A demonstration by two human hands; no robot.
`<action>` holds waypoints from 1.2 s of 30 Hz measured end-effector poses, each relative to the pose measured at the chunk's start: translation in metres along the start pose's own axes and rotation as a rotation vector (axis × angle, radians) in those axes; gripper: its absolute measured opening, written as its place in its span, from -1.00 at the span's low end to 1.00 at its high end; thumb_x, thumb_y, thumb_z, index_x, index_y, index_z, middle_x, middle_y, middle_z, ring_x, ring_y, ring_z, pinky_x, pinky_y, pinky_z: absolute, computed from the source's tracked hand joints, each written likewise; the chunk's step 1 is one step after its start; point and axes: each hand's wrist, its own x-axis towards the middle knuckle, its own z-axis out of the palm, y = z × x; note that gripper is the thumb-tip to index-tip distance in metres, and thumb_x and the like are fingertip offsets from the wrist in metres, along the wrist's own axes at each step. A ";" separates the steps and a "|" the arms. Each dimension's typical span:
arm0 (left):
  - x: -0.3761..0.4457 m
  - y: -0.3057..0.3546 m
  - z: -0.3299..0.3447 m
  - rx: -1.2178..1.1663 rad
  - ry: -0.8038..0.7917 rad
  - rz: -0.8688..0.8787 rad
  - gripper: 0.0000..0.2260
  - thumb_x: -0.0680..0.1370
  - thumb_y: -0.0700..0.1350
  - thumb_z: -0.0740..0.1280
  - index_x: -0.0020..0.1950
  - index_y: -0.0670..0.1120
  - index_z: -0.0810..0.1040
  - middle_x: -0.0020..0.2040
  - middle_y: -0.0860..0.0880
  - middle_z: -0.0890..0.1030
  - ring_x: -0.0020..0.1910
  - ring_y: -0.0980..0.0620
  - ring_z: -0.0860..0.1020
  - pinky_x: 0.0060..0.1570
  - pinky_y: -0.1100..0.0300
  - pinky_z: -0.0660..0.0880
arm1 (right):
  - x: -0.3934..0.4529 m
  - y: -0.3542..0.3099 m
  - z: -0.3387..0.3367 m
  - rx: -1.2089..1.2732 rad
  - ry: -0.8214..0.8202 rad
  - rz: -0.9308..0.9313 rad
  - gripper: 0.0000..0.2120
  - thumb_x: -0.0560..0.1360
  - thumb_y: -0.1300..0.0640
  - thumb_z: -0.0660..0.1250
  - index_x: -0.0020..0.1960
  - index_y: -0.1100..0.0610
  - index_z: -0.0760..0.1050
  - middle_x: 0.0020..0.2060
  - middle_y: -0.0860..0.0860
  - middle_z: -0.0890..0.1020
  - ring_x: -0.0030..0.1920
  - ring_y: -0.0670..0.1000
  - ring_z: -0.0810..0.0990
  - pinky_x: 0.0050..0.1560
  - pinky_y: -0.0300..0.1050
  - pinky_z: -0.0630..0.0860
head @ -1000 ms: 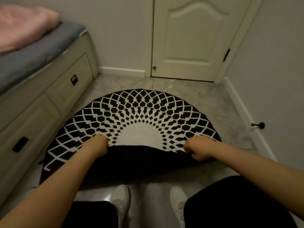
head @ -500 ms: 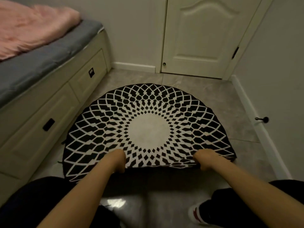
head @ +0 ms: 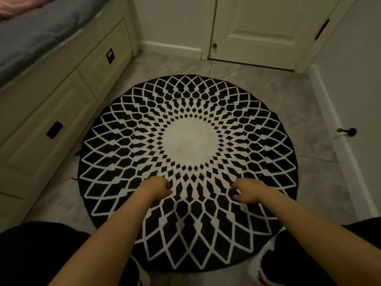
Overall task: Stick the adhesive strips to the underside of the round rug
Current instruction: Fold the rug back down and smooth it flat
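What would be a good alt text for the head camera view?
A round black-and-white rug lies flat, pattern up, on a grey tiled floor. The left hand and right hand hover over its near half, fingers loosely curled.

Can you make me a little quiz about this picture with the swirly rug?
1. True or false: the round rug lies flat with its patterned side up.
2. What stands left of the rug: A) drawers B) a fridge C) a bathtub?
3. Fill in: the left hand and right hand are over the near part of the ____.

Key: 1 true; 2 A; 3 rug.
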 end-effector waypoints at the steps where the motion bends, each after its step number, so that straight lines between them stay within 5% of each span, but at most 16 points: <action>1: 0.005 0.001 -0.001 0.011 0.030 -0.002 -0.63 0.57 0.09 0.24 0.33 -0.01 0.46 0.26 -0.02 0.51 0.19 0.01 0.49 0.13 0.10 0.46 | 0.006 -0.002 -0.004 -0.004 0.048 -0.027 -0.60 0.52 -0.07 0.24 0.34 -0.04 0.38 0.25 -0.04 0.45 0.19 -0.01 0.48 0.13 -0.07 0.48; 8: 0.041 0.003 0.002 0.052 0.122 0.022 -0.58 0.57 0.14 0.20 0.36 -0.03 0.43 0.32 -0.06 0.43 0.25 -0.04 0.43 0.16 0.03 0.44 | 0.059 -0.007 -0.012 -0.041 0.157 -0.111 -0.49 0.53 -0.11 0.21 0.43 -0.02 0.26 0.36 -0.03 0.37 0.27 0.01 0.42 0.19 -0.04 0.46; 17: 0.074 -0.023 0.025 -0.029 0.132 0.001 -0.49 0.56 0.18 0.17 0.45 -0.02 0.30 0.43 -0.05 0.31 0.35 -0.08 0.34 0.25 -0.02 0.40 | 0.117 -0.018 0.014 -0.072 0.080 -0.160 -0.52 0.56 -0.08 0.15 0.44 0.03 0.25 0.34 0.01 0.38 0.24 0.01 0.43 0.22 -0.07 0.42; 29: 0.095 -0.068 0.070 -0.084 0.053 -0.085 -0.66 0.60 0.08 0.14 0.27 -0.02 0.50 0.26 -0.06 0.43 0.22 -0.07 0.41 0.16 0.02 0.41 | 0.154 -0.043 0.063 -0.060 -0.051 -0.148 -0.58 0.59 0.00 0.10 0.43 0.01 0.25 0.35 -0.01 0.37 0.24 -0.01 0.43 0.24 -0.11 0.40; 33: 0.102 -0.098 0.091 -0.305 0.134 -0.246 -0.76 0.60 -0.04 0.15 0.13 -0.03 0.57 0.18 -0.05 0.49 0.07 -0.01 0.49 0.10 0.04 0.50 | 0.155 -0.053 0.077 -0.042 -0.057 -0.155 -0.58 0.59 0.01 0.09 0.44 0.00 0.24 0.36 -0.04 0.37 0.24 -0.04 0.43 0.24 -0.12 0.42; 36: 0.105 -0.137 0.111 -0.671 0.278 -0.490 -0.73 0.56 -0.08 0.26 0.26 0.00 0.51 0.35 -0.06 0.37 0.23 -0.04 0.45 0.21 0.03 0.46 | 0.157 -0.060 0.084 -0.015 -0.081 -0.153 -0.59 0.60 0.00 0.10 0.44 -0.04 0.23 0.36 -0.08 0.36 0.25 -0.07 0.42 0.25 -0.19 0.39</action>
